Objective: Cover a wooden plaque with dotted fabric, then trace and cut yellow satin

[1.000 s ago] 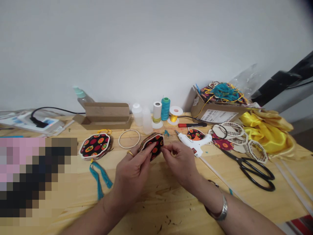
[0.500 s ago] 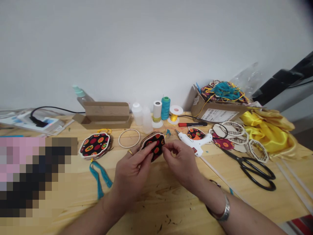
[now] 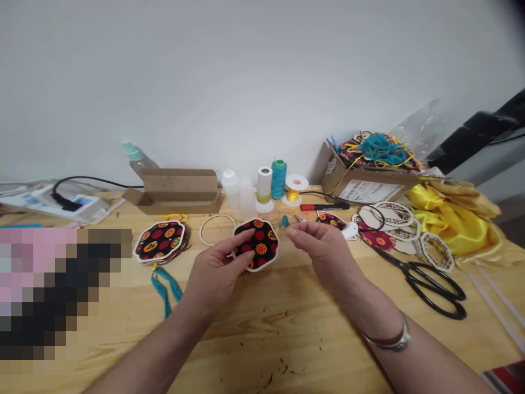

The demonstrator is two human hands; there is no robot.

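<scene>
My left hand (image 3: 217,273) grips a scallop-edged ornament (image 3: 264,246) covered in black floral fabric, with a pale rim; the thumb lies on its front face. Off to its right, my right hand (image 3: 326,251) is closed in a pinch, apart from the ornament. Whatever is between those fingertips is too small to make out. A small blue tassel (image 3: 284,221) shows between the ornament and my right hand. Behind the right hand a white glue gun (image 3: 350,230) is mostly hidden. A similar ornament (image 3: 159,241) with a blue tassel (image 3: 166,287) lies to the left.
Along the wall stand an open cardboard box (image 3: 178,205), white bottles (image 3: 232,189), a blue thread cone (image 3: 279,180) and a yellow thread spool (image 3: 292,194). Black scissors (image 3: 435,287) and yellow satin cloth (image 3: 455,221) lie at right. A wooden ring (image 3: 200,230) sits behind my left hand.
My right hand has drawn away from the ornament to the right, still pinched. The ornament has turned so that its patterned face shows more fully in my left hand.
</scene>
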